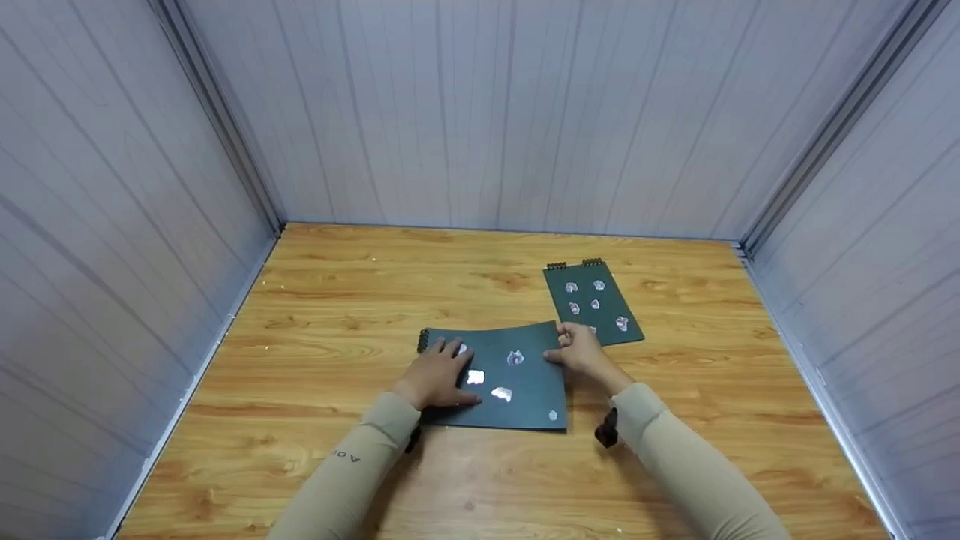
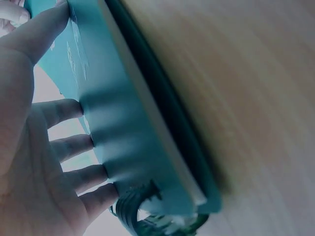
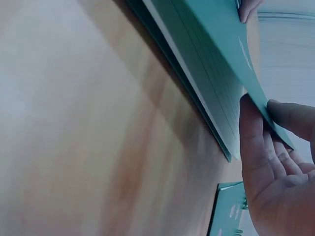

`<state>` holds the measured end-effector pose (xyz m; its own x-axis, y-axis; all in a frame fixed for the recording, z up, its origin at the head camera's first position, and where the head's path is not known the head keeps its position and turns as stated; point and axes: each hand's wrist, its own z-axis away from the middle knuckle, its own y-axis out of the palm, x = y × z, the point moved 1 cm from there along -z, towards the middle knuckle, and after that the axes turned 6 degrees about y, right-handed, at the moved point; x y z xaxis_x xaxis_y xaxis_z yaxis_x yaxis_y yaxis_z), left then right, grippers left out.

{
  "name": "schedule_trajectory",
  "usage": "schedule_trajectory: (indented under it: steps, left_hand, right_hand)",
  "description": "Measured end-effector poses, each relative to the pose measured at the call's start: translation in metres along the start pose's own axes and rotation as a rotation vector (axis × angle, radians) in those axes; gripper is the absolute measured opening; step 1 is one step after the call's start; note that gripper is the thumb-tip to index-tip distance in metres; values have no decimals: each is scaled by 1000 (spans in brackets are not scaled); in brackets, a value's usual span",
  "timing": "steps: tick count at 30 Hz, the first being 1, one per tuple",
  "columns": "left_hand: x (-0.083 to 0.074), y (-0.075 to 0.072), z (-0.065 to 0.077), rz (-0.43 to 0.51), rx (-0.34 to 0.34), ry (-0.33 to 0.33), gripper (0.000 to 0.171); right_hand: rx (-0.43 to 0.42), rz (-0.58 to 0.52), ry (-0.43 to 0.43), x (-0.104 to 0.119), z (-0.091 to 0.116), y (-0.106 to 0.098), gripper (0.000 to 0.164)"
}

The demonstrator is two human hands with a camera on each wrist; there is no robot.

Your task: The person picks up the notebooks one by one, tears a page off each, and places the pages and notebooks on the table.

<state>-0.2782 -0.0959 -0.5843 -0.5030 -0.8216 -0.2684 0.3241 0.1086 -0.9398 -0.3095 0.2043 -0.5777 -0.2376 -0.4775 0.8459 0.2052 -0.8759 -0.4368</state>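
Observation:
A dark green spiral notebook (image 1: 525, 382) with shiny stickers lies on the wooden table, its coil (image 2: 135, 211) on the left side. My left hand (image 1: 436, 375) rests on its cover near the coil, fingers spread and fairly straight. At the far right corner my right hand (image 1: 589, 352) pinches the front cover (image 3: 216, 39) between thumb and fingers. That edge of the cover is raised, and lined pages (image 3: 197, 64) show beneath it in the right wrist view.
A smaller green spiral notebook (image 1: 615, 300) with several stickers lies behind my right hand, its coils at the far edge. Pale panel walls (image 1: 480, 112) enclose the wooden table (image 1: 337, 300) at the back and both sides.

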Motion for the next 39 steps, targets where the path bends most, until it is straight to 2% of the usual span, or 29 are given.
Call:
schedule_trajectory:
  steps: [4, 9, 15, 19, 23, 25, 32, 35, 39]
  left_hand:
    - [0, -2, 1, 4, 0, -3, 98]
    - [-3, -2, 3, 6, -28, -4, 92]
    - [-16, 1, 12, 49, -107, 74, 81]
    - [-27, 2, 22, 89, -126, 115, 92]
    - [-39, 2, 31, 89, -112, 110, 103]
    - [-44, 3, 34, 67, -104, 98, 103]
    - [-63, 8, 41, -79, -148, 76, 75]
    - [-67, 10, 44, -67, -196, 87, 65]
    - [-64, 11, 45, 22, -288, 105, 56]
  right_hand:
    - [66, -43, 55, -5, 8, 3, 25]
    - [116, -92, 117, -3, 13, 3, 45]
    - [152, -169, 103, 4, 15, -2, 48]
    - [179, -247, 100, 9, 18, -5, 50]
    - [212, -346, 106, 14, 20, -7, 47]
    - [232, -390, 113, 16, 20, -7, 46]
    - [256, -435, 114, 19, 22, -9, 46]
    - [261, -454, 110, 20, 22, -8, 41]
    - [251, -477, 81, 17, 22, -4, 51]
